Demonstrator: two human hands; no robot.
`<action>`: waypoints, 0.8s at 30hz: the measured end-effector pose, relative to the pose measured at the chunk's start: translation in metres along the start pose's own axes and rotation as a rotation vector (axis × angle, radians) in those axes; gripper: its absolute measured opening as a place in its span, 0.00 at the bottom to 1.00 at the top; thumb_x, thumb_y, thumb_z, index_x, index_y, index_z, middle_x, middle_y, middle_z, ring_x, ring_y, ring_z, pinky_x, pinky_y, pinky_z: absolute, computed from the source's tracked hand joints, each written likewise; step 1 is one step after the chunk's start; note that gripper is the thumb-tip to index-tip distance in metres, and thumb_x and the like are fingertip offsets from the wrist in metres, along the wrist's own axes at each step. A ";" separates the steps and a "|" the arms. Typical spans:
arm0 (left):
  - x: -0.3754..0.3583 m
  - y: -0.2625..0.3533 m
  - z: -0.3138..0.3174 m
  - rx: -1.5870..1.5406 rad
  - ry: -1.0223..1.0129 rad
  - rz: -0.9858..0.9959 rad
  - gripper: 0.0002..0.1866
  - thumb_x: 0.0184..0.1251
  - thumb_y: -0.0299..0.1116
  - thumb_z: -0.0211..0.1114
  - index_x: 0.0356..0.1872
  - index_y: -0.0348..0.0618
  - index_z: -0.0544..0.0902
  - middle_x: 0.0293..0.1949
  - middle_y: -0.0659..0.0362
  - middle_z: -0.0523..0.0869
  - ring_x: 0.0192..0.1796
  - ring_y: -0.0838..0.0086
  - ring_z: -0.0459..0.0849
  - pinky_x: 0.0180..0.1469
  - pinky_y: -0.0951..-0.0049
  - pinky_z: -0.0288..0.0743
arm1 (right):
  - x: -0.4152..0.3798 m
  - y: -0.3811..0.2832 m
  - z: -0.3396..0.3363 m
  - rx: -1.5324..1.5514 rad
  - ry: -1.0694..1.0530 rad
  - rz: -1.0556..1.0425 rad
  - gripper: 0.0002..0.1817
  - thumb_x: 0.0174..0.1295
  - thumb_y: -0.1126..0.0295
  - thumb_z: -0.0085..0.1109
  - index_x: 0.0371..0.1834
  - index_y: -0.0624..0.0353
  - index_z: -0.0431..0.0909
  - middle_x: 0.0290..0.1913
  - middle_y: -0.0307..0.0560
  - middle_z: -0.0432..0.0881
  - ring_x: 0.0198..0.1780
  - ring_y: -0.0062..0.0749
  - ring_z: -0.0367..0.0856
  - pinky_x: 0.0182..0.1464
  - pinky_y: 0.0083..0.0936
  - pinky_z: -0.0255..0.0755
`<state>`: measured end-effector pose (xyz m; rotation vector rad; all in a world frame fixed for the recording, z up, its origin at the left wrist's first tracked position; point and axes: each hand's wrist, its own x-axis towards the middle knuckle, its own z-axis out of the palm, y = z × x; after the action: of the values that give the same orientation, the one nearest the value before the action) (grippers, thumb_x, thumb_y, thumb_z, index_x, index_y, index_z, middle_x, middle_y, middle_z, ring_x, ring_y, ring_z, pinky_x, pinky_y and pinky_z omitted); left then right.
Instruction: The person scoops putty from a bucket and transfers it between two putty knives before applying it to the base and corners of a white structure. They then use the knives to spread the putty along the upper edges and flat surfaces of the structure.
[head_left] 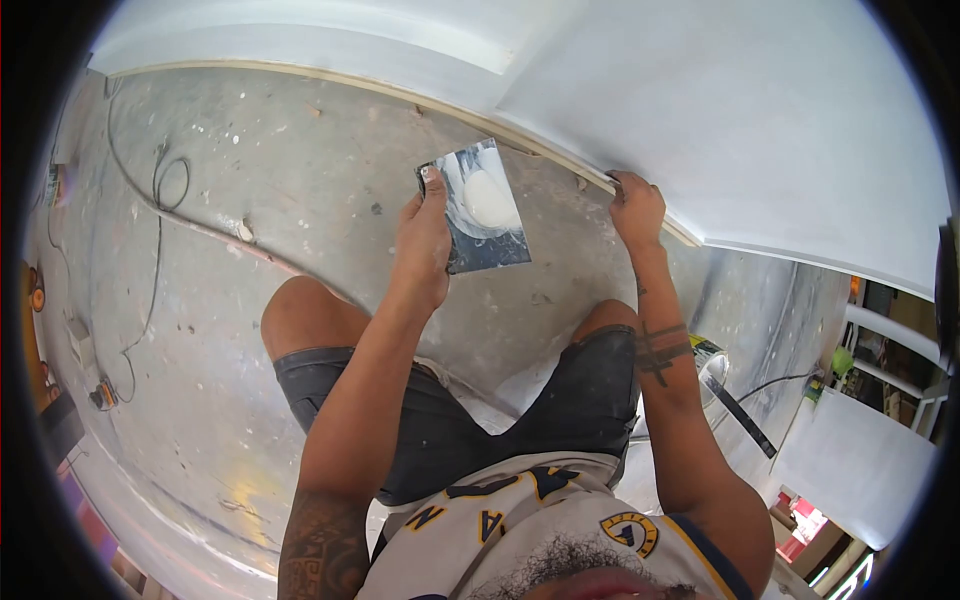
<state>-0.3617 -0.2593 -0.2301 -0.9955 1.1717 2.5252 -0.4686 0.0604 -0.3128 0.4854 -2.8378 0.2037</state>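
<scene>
My left hand [424, 232] is closed around the left edge of a dark rectangular board [490, 253], thumb on top. White smears and a round mound of white paste [488, 198] lie on the board. To the right, my right hand [638, 206] is at the lower edge of a large white panel [720, 120]. Its fingers are curled in, and what they hold, if anything, is mostly hidden. A pale wooden strip [450, 101] runs along the panel's bottom edge, close to those fingers.
A dusty, paint-spotted concrete floor [300, 170] spreads below. Cables [158, 270] loop across it on the left. Beside my right forearm stands an open bucket [712, 368], with a dark flat bar [742, 418] reaching out from it. White boards [855, 460] stand at the right.
</scene>
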 end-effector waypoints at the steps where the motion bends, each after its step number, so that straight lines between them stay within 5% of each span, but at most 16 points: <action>1: 0.001 0.000 0.000 -0.004 -0.005 -0.006 0.30 0.80 0.57 0.52 0.58 0.34 0.75 0.51 0.56 0.84 0.47 0.73 0.85 0.49 0.69 0.83 | 0.000 0.004 -0.005 0.004 0.022 0.019 0.16 0.53 0.79 0.59 0.44 0.52 0.86 0.42 0.45 0.88 0.42 0.44 0.85 0.45 0.38 0.75; 24: -0.002 0.002 0.004 -0.044 -0.016 -0.066 0.24 0.83 0.49 0.49 0.59 0.36 0.77 0.52 0.58 0.85 0.49 0.72 0.87 0.52 0.69 0.82 | -0.033 0.062 -0.023 -0.019 -0.002 0.051 0.16 0.52 0.80 0.60 0.42 0.52 0.88 0.41 0.43 0.89 0.43 0.42 0.85 0.45 0.37 0.75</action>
<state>-0.3631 -0.2575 -0.2254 -1.0048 1.0653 2.5129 -0.4543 0.1324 -0.3061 0.4098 -2.8535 0.1861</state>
